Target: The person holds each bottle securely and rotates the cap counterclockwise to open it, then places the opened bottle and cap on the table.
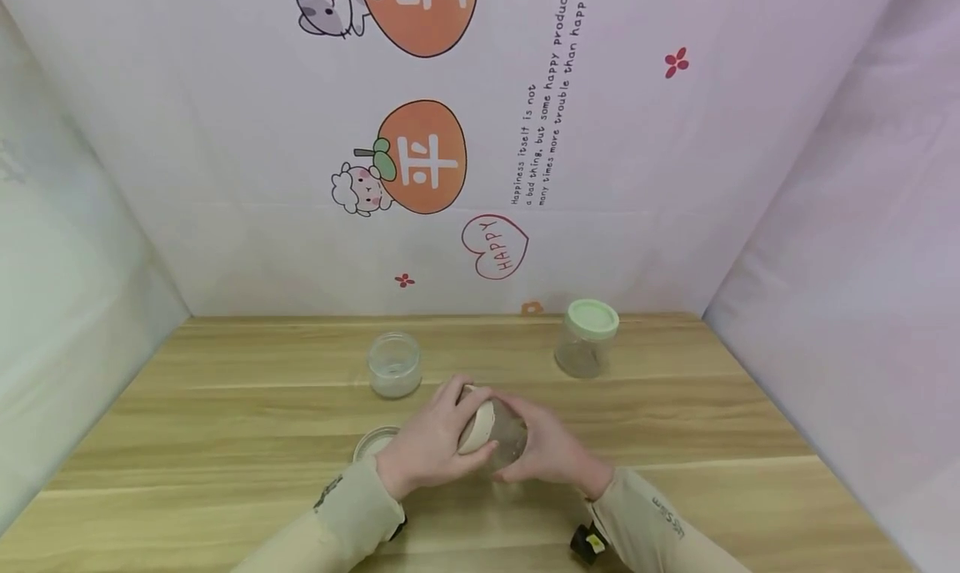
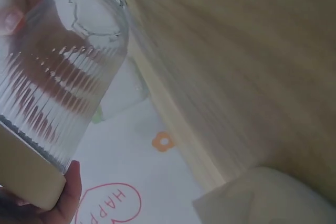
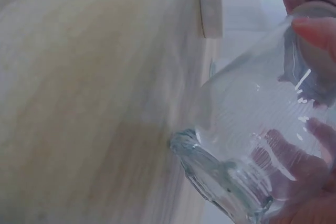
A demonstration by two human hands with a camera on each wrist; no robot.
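Observation:
Between both hands a clear ribbed glass jar [image 1: 512, 436] is held tilted, its beige lid [image 1: 477, 428] toward the left. My left hand [image 1: 433, 441] grips the lid, fingers over the top and thumb along the near side. Around the glass body curls my right hand [image 1: 551, 444], with its fingers showing through the glass [image 3: 247, 114] in the right wrist view. In the left wrist view the lid [image 2: 31, 169] sits on the jar's mouth and the thick base points up. Whether the lid is screwed tight cannot be seen.
An uncovered clear jar [image 1: 394, 369] stands behind the left hand. A pale round lid [image 1: 375, 443] lies on the wooden table [image 1: 225, 423], partly hidden by that hand. At the back right stands a jar with a green lid [image 1: 592, 319]. White printed cloth [image 1: 247, 248] encloses the table.

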